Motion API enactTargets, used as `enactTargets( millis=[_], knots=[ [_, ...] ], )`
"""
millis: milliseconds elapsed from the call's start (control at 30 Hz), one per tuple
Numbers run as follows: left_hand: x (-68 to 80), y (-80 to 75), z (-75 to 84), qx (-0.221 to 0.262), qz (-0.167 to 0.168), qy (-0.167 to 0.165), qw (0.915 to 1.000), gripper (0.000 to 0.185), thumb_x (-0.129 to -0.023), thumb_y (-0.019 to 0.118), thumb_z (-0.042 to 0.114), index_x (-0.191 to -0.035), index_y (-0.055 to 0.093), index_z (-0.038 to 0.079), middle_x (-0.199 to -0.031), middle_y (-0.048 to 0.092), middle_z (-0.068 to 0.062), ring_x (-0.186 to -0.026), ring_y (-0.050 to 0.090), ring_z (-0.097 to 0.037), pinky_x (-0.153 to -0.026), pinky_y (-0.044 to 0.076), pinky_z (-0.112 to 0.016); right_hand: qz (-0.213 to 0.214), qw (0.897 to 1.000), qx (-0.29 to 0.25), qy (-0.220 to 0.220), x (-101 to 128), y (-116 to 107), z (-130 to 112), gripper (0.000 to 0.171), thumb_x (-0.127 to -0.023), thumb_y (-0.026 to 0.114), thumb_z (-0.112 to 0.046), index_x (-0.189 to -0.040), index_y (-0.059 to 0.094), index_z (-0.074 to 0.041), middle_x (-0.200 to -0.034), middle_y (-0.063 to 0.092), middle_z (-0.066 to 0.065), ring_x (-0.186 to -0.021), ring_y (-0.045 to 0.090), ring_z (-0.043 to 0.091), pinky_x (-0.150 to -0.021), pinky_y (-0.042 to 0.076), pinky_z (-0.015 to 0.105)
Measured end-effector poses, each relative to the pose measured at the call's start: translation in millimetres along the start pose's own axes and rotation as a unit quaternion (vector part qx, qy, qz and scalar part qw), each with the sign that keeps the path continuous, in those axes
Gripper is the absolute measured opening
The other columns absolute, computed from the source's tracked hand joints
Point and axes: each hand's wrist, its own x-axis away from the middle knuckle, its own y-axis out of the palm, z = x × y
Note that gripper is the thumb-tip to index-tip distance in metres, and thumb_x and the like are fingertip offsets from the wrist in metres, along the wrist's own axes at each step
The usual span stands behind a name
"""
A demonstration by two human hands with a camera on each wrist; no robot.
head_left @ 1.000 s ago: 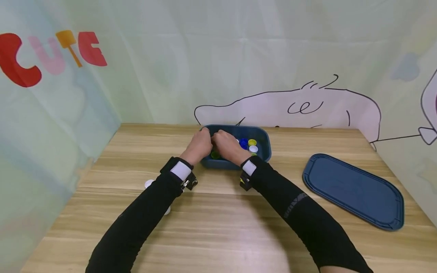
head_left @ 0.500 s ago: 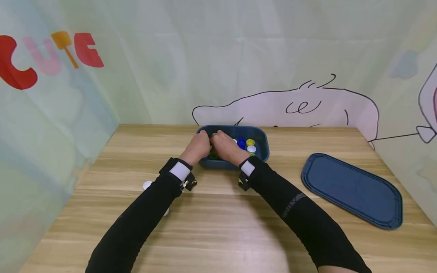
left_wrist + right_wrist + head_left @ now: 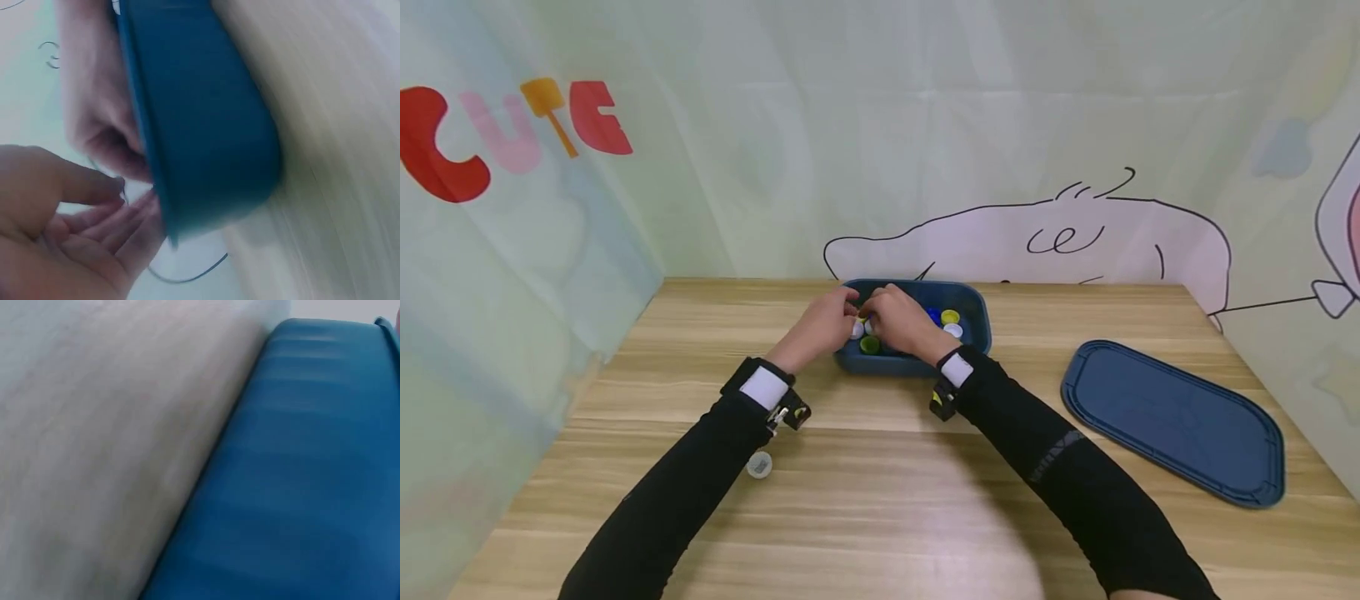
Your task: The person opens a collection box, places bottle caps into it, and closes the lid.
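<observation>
Both hands meet over the blue box (image 3: 972, 305) at the far side of the desk (image 3: 880, 500), among the bottle caps (image 3: 951, 317). The left hand (image 3: 820, 327) and right hand (image 3: 901, 323) have curled fingers, seemingly picking one small cap; I cannot tell which hand grips it. The next move likely needs a careful lift out of the box.

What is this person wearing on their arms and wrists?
Long, snug black sleeves cover both arms to the wrists. Behind the left hand and the right hand sits a black wrist strap with a white patch and a small dark device clipped on, the right one showing a yellow spot. The right sleeve bears faint grey lettering.
</observation>
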Motion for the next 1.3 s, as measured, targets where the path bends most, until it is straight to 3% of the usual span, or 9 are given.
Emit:
enactTargets(
  millis=[167, 433, 567, 700, 833, 1033, 1133, 1300],
  knots=[
    [24.9, -16.8, -4.9, 0.008, 0.027, 0.042, 0.9988, 0.035, -0.103, 0.056, 0.005, -0.137, 0.060, -0.004, -0.134, 0.064, -0.020, -0.117, 0.063, -0.031, -0.093, 0.053, -0.042, 0.007, 0.999, -0.035, 0.009, 7.8, -12.0, -3.0, 0.027, -0.097, 0.058, 0.003, -0.115, 0.077, 0.000, -0.117, 0.070, 0.013, -0.114, 0.059, 0.029, -0.101, 0.049, 0.042],
    [67.7, -36.1, -8.4, 0.001, 0.033, 0.034, 0.9989, 0.034, -0.102, 0.059, 0.004, -0.134, 0.063, -0.006, -0.133, 0.065, -0.021, -0.110, 0.069, -0.034, -0.092, 0.055, -0.044, 0.031, 0.998, -0.057, -0.015, 30.1, -22.6, -22.8, 0.026, -0.098, 0.058, 0.001, -0.118, 0.075, 0.000, -0.123, 0.064, 0.015, -0.117, 0.057, 0.030, -0.103, 0.047, 0.043],
    [90.6, -39.0, -7.3, -0.021, 0.021, 0.038, 0.9988, 0.031, -0.102, 0.061, 0.006, -0.132, 0.064, -0.003, -0.133, 0.065, -0.020, -0.106, 0.070, -0.031, -0.088, 0.056, -0.044, 0.054, 0.995, -0.063, -0.053, 45.1, -25.4, -45.0, 0.022, -0.097, 0.063, 0.001, -0.115, 0.075, 0.000, -0.123, 0.063, 0.016, -0.116, 0.058, 0.029, -0.101, 0.049, 0.042],
    [121.5, -41.3, -12.9, -0.054, 0.006, 0.043, 0.9976, 0.027, -0.102, 0.062, 0.005, -0.128, 0.067, -0.001, -0.131, 0.064, -0.019, -0.105, 0.070, -0.030, -0.086, 0.056, -0.045, 0.054, 0.991, -0.035, -0.120, 56.1, -21.2, -73.1, 0.020, -0.095, 0.071, -0.004, -0.114, 0.075, -0.002, -0.126, 0.062, 0.016, -0.116, 0.059, 0.028, -0.099, 0.050, 0.042],
    [149.2, -42.4, -25.3, -0.080, -0.006, 0.044, 0.9958, 0.025, -0.099, 0.066, 0.003, -0.123, 0.069, -0.001, -0.125, 0.066, -0.018, -0.100, 0.070, -0.030, -0.082, 0.057, -0.043, 0.021, 0.984, -0.009, -0.175, 64.2, -10.5, -103.3, 0.023, -0.093, 0.076, -0.011, -0.117, 0.075, -0.006, -0.128, 0.062, 0.014, -0.114, 0.060, 0.025, -0.099, 0.050, 0.040],
    [181.3, -33.0, -45.1, -0.095, -0.014, 0.000, 0.9954, 0.029, -0.092, 0.075, 0.003, -0.120, 0.071, 0.001, -0.115, 0.068, -0.013, -0.085, 0.067, -0.018, -0.068, 0.054, -0.034, -0.057, 0.970, 0.028, -0.234, 74.3, 9.5, -140.8, 0.024, -0.097, 0.072, -0.015, -0.120, 0.074, -0.011, -0.126, 0.065, 0.008, -0.112, 0.061, 0.020, -0.097, 0.049, 0.034],
    [193.6, -21.5, -54.4, -0.091, 0.001, -0.003, 0.9959, 0.031, -0.089, 0.077, 0.001, -0.119, 0.071, 0.000, -0.107, 0.067, -0.009, -0.079, 0.064, -0.011, -0.067, 0.052, -0.032, -0.094, 0.959, 0.054, -0.261, 77.2, 19.3, -153.6, 0.025, -0.098, 0.070, -0.018, -0.123, 0.074, -0.015, -0.128, 0.067, 0.001, -0.114, 0.060, 0.017, -0.092, 0.048, 0.030],
    [208.6, -1.0, -62.3, -0.121, 0.045, 0.024, 0.9914, 0.029, -0.085, 0.078, 0.002, -0.113, 0.072, -0.001, -0.109, 0.062, -0.006, -0.077, 0.058, -0.008, -0.068, 0.051, -0.030, -0.154, 0.945, 0.084, -0.277, 80.1, 32.7, -165.0, 0.031, -0.102, 0.066, -0.025, -0.132, 0.068, -0.018, -0.140, 0.062, -0.004, -0.122, 0.054, 0.014, -0.093, 0.045, 0.029]
  ],
)
